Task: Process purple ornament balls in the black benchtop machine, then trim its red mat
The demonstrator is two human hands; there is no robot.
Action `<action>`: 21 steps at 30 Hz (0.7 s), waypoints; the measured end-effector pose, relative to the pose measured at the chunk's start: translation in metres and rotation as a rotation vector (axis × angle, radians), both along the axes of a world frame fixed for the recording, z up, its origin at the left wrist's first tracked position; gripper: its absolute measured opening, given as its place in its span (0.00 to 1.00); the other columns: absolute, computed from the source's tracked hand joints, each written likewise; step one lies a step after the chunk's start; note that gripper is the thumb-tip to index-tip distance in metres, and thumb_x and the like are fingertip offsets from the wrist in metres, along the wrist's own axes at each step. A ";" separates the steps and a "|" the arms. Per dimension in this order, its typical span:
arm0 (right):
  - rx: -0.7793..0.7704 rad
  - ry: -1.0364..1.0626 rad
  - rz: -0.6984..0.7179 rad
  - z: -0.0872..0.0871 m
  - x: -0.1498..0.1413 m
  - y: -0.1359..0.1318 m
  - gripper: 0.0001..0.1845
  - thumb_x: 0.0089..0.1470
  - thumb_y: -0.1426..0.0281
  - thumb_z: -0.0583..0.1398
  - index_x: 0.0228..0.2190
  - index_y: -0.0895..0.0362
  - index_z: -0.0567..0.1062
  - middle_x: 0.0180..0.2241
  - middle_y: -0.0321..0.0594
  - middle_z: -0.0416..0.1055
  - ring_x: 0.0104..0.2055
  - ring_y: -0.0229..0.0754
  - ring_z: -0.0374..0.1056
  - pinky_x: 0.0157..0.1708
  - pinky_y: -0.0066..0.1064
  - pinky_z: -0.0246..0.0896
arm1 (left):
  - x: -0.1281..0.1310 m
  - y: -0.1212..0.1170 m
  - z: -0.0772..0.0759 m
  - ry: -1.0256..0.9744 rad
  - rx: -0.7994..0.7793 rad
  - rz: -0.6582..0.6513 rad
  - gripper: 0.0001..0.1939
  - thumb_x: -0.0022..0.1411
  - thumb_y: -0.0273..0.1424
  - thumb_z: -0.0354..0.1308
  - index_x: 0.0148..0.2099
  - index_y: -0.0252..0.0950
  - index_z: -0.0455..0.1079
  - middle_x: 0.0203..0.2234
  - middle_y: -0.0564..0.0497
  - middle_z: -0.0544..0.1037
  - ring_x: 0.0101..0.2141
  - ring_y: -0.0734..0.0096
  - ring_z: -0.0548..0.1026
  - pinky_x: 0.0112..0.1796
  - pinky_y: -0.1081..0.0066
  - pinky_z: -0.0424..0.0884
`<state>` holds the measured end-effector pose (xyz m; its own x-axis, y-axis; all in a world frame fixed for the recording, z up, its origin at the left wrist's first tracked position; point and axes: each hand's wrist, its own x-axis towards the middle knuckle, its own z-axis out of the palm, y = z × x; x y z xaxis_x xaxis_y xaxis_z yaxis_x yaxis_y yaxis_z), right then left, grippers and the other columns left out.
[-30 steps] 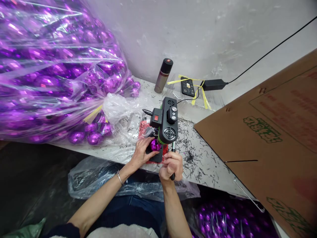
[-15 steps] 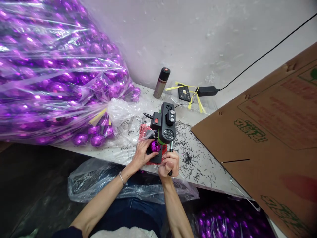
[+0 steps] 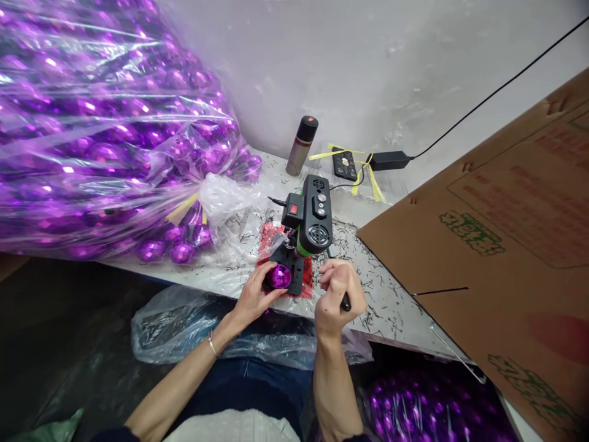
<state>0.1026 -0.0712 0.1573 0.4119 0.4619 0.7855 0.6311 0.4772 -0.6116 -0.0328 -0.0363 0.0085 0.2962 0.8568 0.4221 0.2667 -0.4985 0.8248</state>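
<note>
in the head view, the left hand (image 3: pixel 253 296) grips a shiny purple faceted ball (image 3: pixel 280 277) between thumb and fingers over the flat black base plate (image 3: pixel 296 282), at 7 o'clock from the black, green-trimmed machine head (image 3: pixel 317 212); the right hand (image 3: pixel 340 291), at 5 o'clock from that head, is closed around a black-handled lever (image 3: pixel 346 302). the step in hand appears to be positioning the ball beside the head; the next move calls for steady support and clear fingertips.
</note>
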 end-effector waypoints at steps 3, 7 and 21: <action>0.030 -0.025 -0.013 -0.011 0.000 -0.001 0.19 0.67 0.76 0.52 0.23 0.55 0.67 0.22 0.33 0.64 0.29 0.36 0.67 0.29 0.31 0.59 | -0.017 -0.026 0.003 0.023 -0.023 0.029 0.29 0.62 0.41 0.67 0.62 0.41 0.65 0.54 0.42 0.76 0.56 0.55 0.75 0.56 0.55 0.72; 0.022 -0.037 -0.018 -0.020 -0.001 -0.002 0.19 0.67 0.75 0.51 0.23 0.55 0.66 0.22 0.33 0.63 0.30 0.38 0.68 0.29 0.32 0.60 | -0.033 -0.056 0.003 0.063 -0.041 0.042 0.30 0.60 0.42 0.69 0.61 0.41 0.67 0.53 0.42 0.77 0.55 0.54 0.76 0.55 0.53 0.72; 0.030 -0.056 -0.051 -0.022 -0.003 -0.001 0.20 0.68 0.73 0.51 0.23 0.55 0.65 0.22 0.34 0.64 0.29 0.37 0.68 0.29 0.32 0.59 | -0.048 -0.080 0.007 0.284 0.114 0.005 0.26 0.64 0.43 0.64 0.59 0.37 0.66 0.49 0.40 0.78 0.49 0.55 0.78 0.49 0.56 0.74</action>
